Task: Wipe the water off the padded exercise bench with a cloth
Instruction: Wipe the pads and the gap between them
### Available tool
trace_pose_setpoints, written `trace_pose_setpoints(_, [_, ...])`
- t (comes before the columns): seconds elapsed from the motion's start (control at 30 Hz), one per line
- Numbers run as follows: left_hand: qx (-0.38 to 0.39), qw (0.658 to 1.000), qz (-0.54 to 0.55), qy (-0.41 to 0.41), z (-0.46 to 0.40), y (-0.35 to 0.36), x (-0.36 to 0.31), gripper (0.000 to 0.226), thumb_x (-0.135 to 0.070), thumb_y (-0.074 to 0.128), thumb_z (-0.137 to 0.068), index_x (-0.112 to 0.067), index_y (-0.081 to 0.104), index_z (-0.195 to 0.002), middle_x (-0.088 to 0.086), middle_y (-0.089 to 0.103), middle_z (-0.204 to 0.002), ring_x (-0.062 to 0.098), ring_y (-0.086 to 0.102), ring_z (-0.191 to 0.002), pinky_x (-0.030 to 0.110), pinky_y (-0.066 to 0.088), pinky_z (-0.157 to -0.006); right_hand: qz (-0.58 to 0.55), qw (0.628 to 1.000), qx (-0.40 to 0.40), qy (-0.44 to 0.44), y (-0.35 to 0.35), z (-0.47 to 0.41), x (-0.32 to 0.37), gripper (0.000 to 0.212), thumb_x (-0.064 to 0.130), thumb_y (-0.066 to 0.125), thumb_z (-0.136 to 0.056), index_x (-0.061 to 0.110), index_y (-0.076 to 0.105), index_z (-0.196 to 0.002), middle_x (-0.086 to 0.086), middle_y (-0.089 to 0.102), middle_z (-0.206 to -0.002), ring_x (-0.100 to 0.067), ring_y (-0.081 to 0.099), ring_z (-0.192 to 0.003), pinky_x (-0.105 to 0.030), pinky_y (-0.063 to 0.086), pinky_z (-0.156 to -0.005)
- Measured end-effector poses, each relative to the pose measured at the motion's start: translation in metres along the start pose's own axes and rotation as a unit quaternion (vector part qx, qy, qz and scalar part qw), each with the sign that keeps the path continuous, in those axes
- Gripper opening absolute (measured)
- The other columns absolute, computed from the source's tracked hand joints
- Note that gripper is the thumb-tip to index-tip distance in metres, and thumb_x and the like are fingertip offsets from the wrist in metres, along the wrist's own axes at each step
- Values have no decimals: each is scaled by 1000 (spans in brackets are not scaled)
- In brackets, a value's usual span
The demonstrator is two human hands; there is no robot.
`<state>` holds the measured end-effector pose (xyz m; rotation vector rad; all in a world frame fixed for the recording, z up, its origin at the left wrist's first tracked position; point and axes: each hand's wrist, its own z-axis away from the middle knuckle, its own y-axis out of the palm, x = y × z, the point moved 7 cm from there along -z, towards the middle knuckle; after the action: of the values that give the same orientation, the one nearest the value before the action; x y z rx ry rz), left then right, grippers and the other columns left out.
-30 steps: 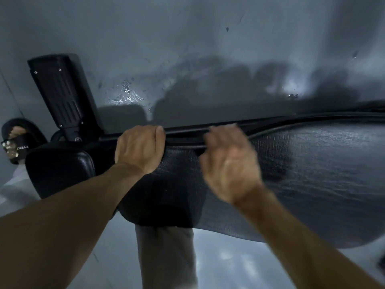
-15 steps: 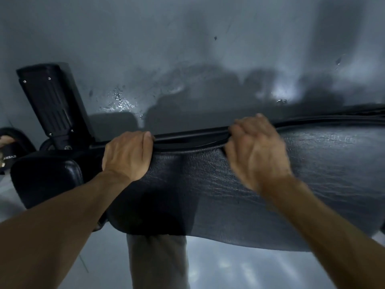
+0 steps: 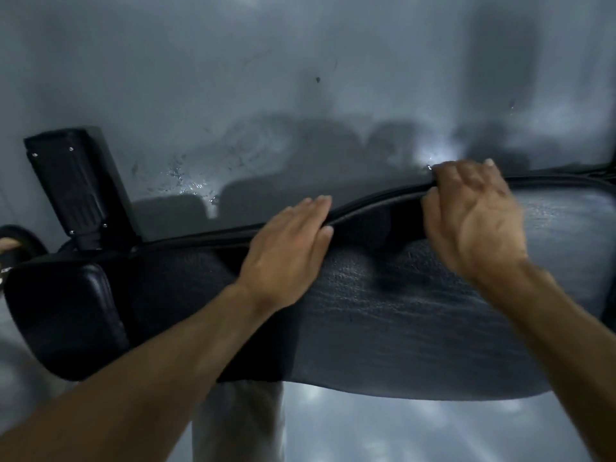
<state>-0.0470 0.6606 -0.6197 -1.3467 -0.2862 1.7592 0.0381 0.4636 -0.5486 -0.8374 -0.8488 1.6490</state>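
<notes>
Bench axis: the black padded leather exercise bench (image 3: 416, 321) runs left to right.
Left hand (image 3: 286, 251): fingers straight together, flat on its far edge.
Right hand (image 3: 473, 218): fingers curled over that edge, farther right.

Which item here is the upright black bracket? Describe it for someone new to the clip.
Start at the long padded bench across the frame and follow it to its left end. Behind the smooth end cushion stands the bracket, the only hard, ribbed piece, dotted with small silver screws.

Left hand (image 3: 290, 248) laid flat, palm down, fingers straight and together, bare forearm stretching up from the lower left. Right hand (image 3: 473, 218) further out and to the right, fingers (image 3: 443, 176) curled downward in a grip, slightly blurred.
</notes>
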Motion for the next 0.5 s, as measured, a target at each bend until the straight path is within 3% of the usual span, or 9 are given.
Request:
trace_pose_setpoints(0.07, [-46,999,-1,-27,-12,8,-21,51,-31,33,-108,-3,52,-146,12,61,-142,28,57,-133,45,43,-114,-29,997,1,-75,9,5,33,43,23,34,-94,-2,64,-111,-22,66,-105,-42,60,-106,-51,36,-116])
trace_pose_setpoints(0.13, [-84,995,-19,-57,-16,8,-26,49,-31,35,-107,-5,57,-143,12,66,-136,26,61,-127,43,43,-113,-68,989,11,-134,16,9,45,47,27,34,-95,2,64,-123,-16,68,-119,-35,60,-117,-46,31,-120])
trace_pose_setpoints(0.2, [-81,994,-30,-70,-16,10,-24,52,-34,33,-106,-6,56,-144,11,64,-138,26,60,-128,41,40,-115,-82,988,0,-128,11,3,19,46,30,35,-96,9,64,-125,-11,69,-120,-32,62,-116,-44,29,-122])
trace_pose_setpoints(0.37, [-95,991,-69,-67,-18,13,-28,53,-30,31,-105,-4,53,-145,13,63,-140,29,59,-129,44,41,-115,-38,999,2,5,-5,-3,-62,46,29,29,-98,8,68,-109,-17,71,-106,-38,65,-102,-49,29,-121])
trace_pose_setpoints(0.43, [-105,990,-77,-61,-18,13,-27,52,-29,32,-105,-3,54,-144,13,64,-138,29,60,-128,43,42,-114,26,999,21,-12,1,-2,-37,50,24,24,-93,6,71,-93,-21,69,-98,-42,63,-95,-55,34,-115])
trace_pose_setpoints(0.5, [-107,989,-88,-56,-17,14,-27,51,-28,32,-105,-2,55,-143,13,64,-138,29,60,-128,43,43,-113,70,994,29,-82,6,-5,12,55,23,18,-88,9,72,-83,-21,67,-91,-41,62,-91,-57,37,-111])
